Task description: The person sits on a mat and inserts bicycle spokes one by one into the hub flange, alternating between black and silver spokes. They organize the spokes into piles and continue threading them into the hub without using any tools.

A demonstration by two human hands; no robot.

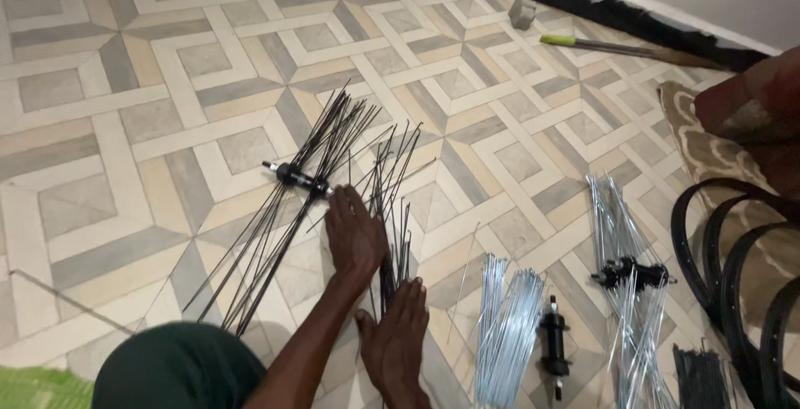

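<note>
L hand (354, 238) flat, fingers spread open, pressing on black spokes (392, 209) on tiled floor (167, 84), fingertips just beside black hub (296, 179) w/ spokes fanned through it. R hand (396, 342) open, palm down on lower ends of same spoke bunch. Silver spokes (504, 326) lying near R.

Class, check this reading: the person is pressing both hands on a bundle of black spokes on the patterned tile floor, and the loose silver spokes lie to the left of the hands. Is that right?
Not quite. The head view shows the silver spokes lying to the right of the hands, not the left. The rest holds: the left hand and right hand rest on the black spokes on the tile floor.
</note>
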